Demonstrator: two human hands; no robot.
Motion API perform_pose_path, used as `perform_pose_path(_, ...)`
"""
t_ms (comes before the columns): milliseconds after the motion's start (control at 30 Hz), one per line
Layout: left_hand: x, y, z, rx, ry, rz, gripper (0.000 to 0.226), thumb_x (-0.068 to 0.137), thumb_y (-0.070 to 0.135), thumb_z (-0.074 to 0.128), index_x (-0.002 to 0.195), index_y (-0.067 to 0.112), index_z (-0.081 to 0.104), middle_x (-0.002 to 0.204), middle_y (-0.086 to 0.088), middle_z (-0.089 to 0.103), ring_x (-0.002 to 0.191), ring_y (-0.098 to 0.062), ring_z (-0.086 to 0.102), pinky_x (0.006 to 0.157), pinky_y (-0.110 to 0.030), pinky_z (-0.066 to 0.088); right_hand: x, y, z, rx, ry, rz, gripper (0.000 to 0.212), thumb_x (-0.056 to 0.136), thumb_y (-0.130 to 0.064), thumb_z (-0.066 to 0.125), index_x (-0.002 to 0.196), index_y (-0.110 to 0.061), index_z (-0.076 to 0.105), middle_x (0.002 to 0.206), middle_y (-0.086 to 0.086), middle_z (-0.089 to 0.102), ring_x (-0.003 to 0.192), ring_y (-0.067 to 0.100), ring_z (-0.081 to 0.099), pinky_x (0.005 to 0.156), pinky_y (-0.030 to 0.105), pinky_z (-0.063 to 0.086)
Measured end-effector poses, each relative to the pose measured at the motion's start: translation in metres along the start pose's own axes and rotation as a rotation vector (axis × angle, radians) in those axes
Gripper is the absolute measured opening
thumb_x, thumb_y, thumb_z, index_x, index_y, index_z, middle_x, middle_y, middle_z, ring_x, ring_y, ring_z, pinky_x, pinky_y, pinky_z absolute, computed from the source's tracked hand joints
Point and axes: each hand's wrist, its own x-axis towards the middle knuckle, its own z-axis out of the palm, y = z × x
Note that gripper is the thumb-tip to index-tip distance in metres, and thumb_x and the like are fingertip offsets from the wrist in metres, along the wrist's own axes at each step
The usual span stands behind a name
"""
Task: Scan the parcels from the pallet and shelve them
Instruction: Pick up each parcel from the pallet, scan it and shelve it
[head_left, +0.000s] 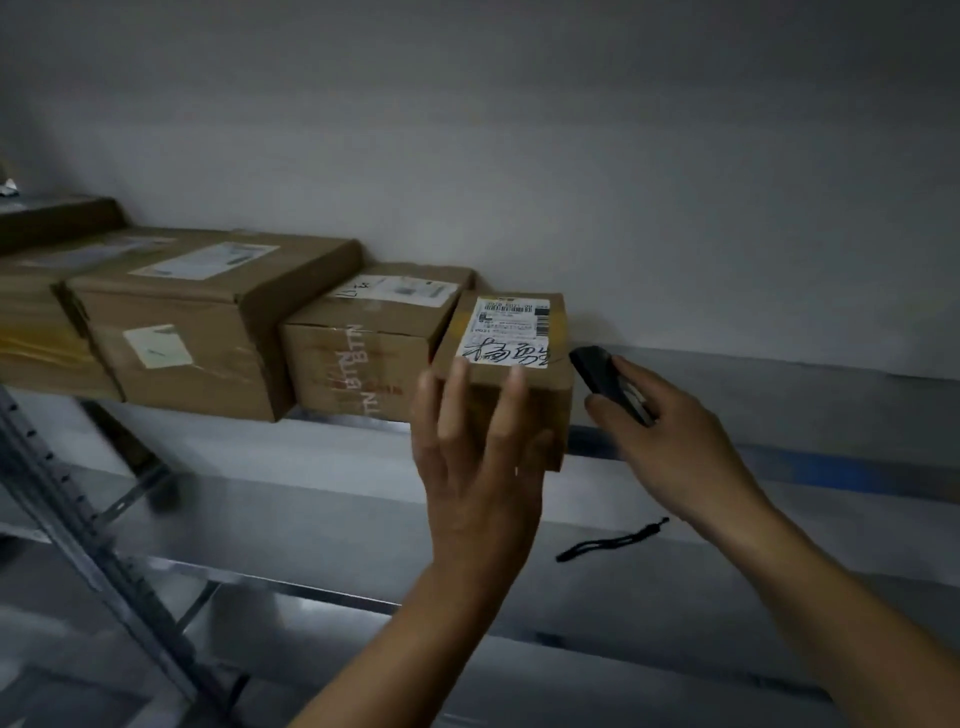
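Left hand (478, 462) spreads flat, fingers straight against the small parcel (551, 410) right ahead on the shelf (779, 387); right hand (675, 447), just beside, grips the scanner (605, 376).

A plain pale grey wall (571, 156) is filling the upper half of the view, darkening toward the corners under dim light. A metal shelf (779, 395) is running along its foot, with a blue strip (841, 470) showing on its front edge at right. A lower shelf (311, 519) is gleaming dully beneath, and a perforated upright post (78, 545) is slanting across the lower left.
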Motion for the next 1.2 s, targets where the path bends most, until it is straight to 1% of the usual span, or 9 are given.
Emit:
perform_pose_path(200, 0.007, -0.016, 0.022, 0.087, -0.123, 0.114, 0.084, 0.095, 0.056, 0.063, 0.159, 0.015, 0.026, 0.168, -0.02, 0.013, 0.156, -0.045, 0.006, 0.124, -0.059, 0.015, 0.032, -0.002, -0.004, -0.091, -0.075, 0.035, 0.042, 0.089, -0.063, 0.054, 0.13, -0.064, 0.047, 0.086, -0.034, 0.066, 0.083, -0.008, 0.062, 0.068, 0.02, 0.042)
perform_pose_path(333, 0.021, -0.02, 0.028, 0.077, -0.245, 0.052, 0.084, 0.095, 0.06, 0.058, 0.16, 0.015, 0.027, 0.169, -0.018, 0.013, 0.155, -0.046, 0.001, 0.125, -0.056, 0.013, 0.044, -0.013, -0.012, -0.173, -0.065, 0.064, 0.049, 0.087, -0.062, 0.058, 0.135, -0.055, 0.051, 0.123, -0.02, 0.063, 0.104, 0.009, 0.06, 0.079, 0.027, 0.043)
perform_pose_path(467, 0.029, -0.024, 0.023, 0.051, -0.397, 0.002, 0.086, 0.097, 0.062, 0.052, 0.164, 0.022, 0.014, 0.172, -0.011, -0.001, 0.156, -0.041, -0.011, 0.125, -0.055, 0.016, 0.023, -0.021, -0.018, -0.27, -0.028, 0.116, 0.055, 0.09, -0.057, 0.06, 0.143, -0.046, 0.047, 0.142, -0.015, 0.054, 0.114, 0.009, 0.052, 0.09, 0.028, 0.04)
perform_pose_path(600, 0.022, -0.028, 0.011, -0.116, -0.468, -0.016, 0.085, 0.099, 0.055, 0.056, 0.164, 0.029, 0.01, 0.172, -0.005, -0.009, 0.156, -0.037, -0.016, 0.126, -0.055, 0.014, -0.047, -0.021, -0.032, -0.285, 0.033, 0.185, 0.06, 0.087, -0.062, 0.06, 0.143, -0.047, 0.046, 0.136, -0.02, 0.056, 0.116, 0.005, 0.054, 0.092, 0.023, 0.043)
perform_pose_path(700, -0.001, -0.013, 0.003, -0.299, -0.506, -0.024, 0.082, 0.098, 0.054, 0.056, 0.164, 0.028, 0.016, 0.173, -0.002, 0.001, 0.158, -0.028, -0.011, 0.126, -0.045, 0.011, -0.113, -0.012, -0.045, -0.353, 0.122, 0.273, 0.046, 0.086, -0.058, 0.06, 0.131, -0.055, 0.051, 0.12, -0.024, 0.065, 0.102, 0.01, 0.063, 0.084, 0.031, 0.053)
perform_pose_path(867, -0.079, 0.066, -0.013, -0.621, -0.795, -0.019, 0.078, 0.094, 0.063, 0.054, 0.16, 0.031, 0.027, 0.17, 0.004, 0.019, 0.158, -0.014, -0.004, 0.125, -0.04, 0.013, -0.239, 0.021, -0.085, -0.404, 0.248, 0.551, 0.057, 0.088, -0.057, 0.063, 0.142, -0.046, 0.048, 0.134, -0.013, 0.061, 0.117, 0.017, 0.06, 0.091, 0.035, 0.052)
perform_pose_path(1000, -0.14, 0.164, -0.023, -0.744, -0.958, 0.126, 0.079, 0.091, 0.065, 0.052, 0.156, 0.022, 0.039, 0.165, -0.006, 0.032, 0.158, -0.026, 0.008, 0.126, -0.052, 0.018, -0.353, 0.039, -0.138, -0.403, 0.362, 0.726, 0.066, 0.09, -0.059, 0.062, 0.149, -0.039, 0.042, 0.152, -0.014, 0.046, 0.135, 0.014, 0.047, 0.102, 0.032, 0.045)
perform_pose_path(1100, -0.177, 0.252, -0.033, -0.825, -1.023, 0.252, 0.078, 0.09, 0.069, 0.048, 0.152, 0.022, 0.045, 0.161, -0.006, 0.038, 0.157, -0.027, 0.014, 0.127, -0.047, 0.008, -0.441, 0.044, -0.189, -0.407, 0.476, 0.89, 0.069, 0.089, -0.065, 0.057, 0.151, -0.045, 0.036, 0.148, -0.016, 0.048, 0.122, 0.017, 0.058, 0.091, 0.039, 0.053)
perform_pose_path(1200, -0.211, 0.34, -0.047, -0.945, -1.075, 0.299, 0.08, 0.088, 0.069, 0.048, 0.149, 0.017, 0.05, 0.157, -0.008, 0.043, 0.155, -0.028, 0.019, 0.127, -0.047, 0.012, -0.524, 0.048, -0.239, -0.384, 0.595, 1.012, 0.069, 0.088, -0.069, 0.055, 0.15, -0.051, 0.031, 0.123, -0.007, 0.066, 0.086, 0.027, 0.07, 0.067, 0.042, 0.058)
